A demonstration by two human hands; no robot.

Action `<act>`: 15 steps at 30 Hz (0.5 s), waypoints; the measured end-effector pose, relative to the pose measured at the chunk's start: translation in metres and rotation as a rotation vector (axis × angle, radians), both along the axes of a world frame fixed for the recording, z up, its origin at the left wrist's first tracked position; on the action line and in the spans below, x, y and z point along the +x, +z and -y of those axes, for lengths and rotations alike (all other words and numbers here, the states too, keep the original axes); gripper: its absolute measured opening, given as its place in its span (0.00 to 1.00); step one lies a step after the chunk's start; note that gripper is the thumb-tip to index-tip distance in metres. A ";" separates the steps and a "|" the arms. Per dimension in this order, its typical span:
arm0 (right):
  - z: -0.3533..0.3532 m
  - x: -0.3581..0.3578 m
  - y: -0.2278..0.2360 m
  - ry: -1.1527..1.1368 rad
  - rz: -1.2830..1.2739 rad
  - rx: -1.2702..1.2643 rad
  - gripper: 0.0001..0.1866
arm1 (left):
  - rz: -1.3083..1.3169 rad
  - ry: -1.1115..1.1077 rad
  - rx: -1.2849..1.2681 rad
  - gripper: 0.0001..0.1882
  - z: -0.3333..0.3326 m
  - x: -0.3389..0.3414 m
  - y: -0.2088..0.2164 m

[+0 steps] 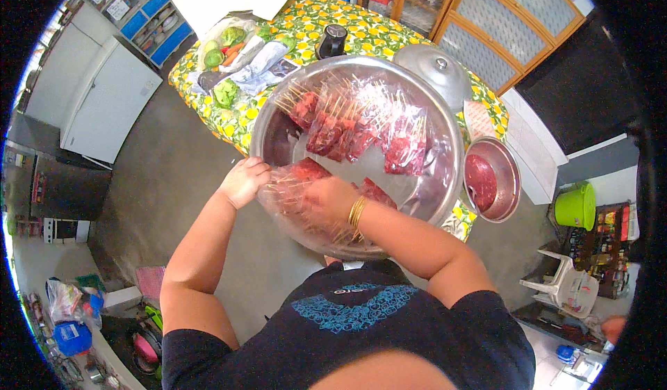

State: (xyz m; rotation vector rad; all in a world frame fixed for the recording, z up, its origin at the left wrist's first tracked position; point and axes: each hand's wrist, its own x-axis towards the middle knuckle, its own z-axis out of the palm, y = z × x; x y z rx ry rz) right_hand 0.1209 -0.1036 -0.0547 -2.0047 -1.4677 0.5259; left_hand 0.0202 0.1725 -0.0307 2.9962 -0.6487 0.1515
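A wide metal basin (453, 174) in front of me holds several clear plastic bags of raw red meat on wooden skewers (405, 143), lined up along its far side. At the near left rim, my left hand (244, 181) pinches the edge of another clear bag of meat skewers (281, 185). My right hand (332, 199), with gold bangles at the wrist, reaches over the basin and closes on that same bag; its fingertips are partly hidden. More bagged meat (377, 192) lies beyond my right wrist.
The basin rests on a table with a lemon-print cloth (306, 14). On it are vegetables (226, 46), a black jug-like item (332, 41) and a domed metal lid (438, 70). A smaller metal bowl with raw meat (514, 181) stands right. A white plastic chair (563, 286) is farther right.
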 end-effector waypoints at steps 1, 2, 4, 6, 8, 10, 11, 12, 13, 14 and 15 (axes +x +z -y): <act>0.000 0.016 -0.009 -0.128 -0.038 0.047 0.12 | 0.006 0.009 -0.002 0.10 0.000 -0.004 0.000; -0.001 0.039 -0.018 -0.228 -0.054 0.134 0.14 | 0.028 0.025 -0.002 0.10 0.002 -0.009 0.000; -0.012 0.094 -0.044 -0.625 0.036 0.245 0.16 | 0.074 0.063 0.006 0.10 0.004 -0.015 0.003; -0.019 0.156 -0.075 -0.983 -0.122 -0.010 0.18 | 0.092 0.152 -0.039 0.10 0.011 -0.025 0.009; -0.030 0.203 -0.106 -1.114 -0.270 0.033 0.22 | 0.121 0.226 -0.088 0.10 0.021 -0.033 0.016; -0.040 0.228 -0.128 -1.095 -0.134 0.054 0.23 | 0.173 0.284 -0.141 0.09 0.034 -0.039 0.024; -0.040 0.234 -0.135 -1.105 -0.096 0.004 0.24 | 0.191 0.323 -0.153 0.08 0.042 -0.044 0.029; -0.040 0.238 -0.138 -0.993 -0.062 -0.066 0.24 | 0.212 0.363 -0.165 0.08 0.050 -0.049 0.034; -0.040 0.243 -0.138 -0.876 -0.045 -0.159 0.24 | 0.224 0.413 -0.179 0.07 0.057 -0.053 0.040; -0.040 0.243 -0.136 -0.877 -0.106 -0.191 0.23 | 0.251 0.430 -0.190 0.08 0.064 -0.056 0.045; -0.041 0.243 -0.133 -1.005 -0.235 -0.133 0.21 | 0.263 0.452 -0.207 0.08 0.071 -0.059 0.050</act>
